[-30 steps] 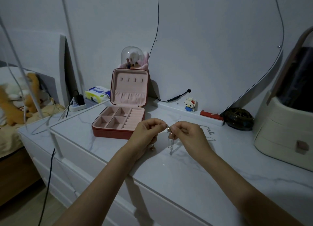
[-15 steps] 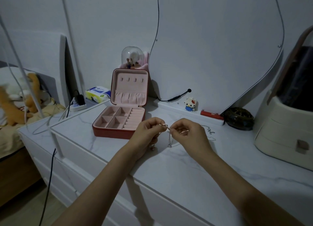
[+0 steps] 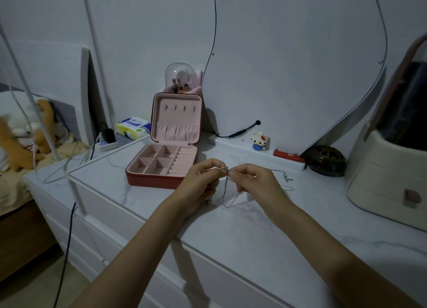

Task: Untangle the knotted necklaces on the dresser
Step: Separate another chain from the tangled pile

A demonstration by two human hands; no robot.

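Silver necklace (image 3: 227, 193) pinched between left hand (image 3: 203, 180), right hand (image 3: 254, 183), above dresser (image 3: 231, 233) middle

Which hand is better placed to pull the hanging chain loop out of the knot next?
Probably the right hand: the chain loop hangs just below its fingers, while the left hand pinches the knot and can hold it steady.
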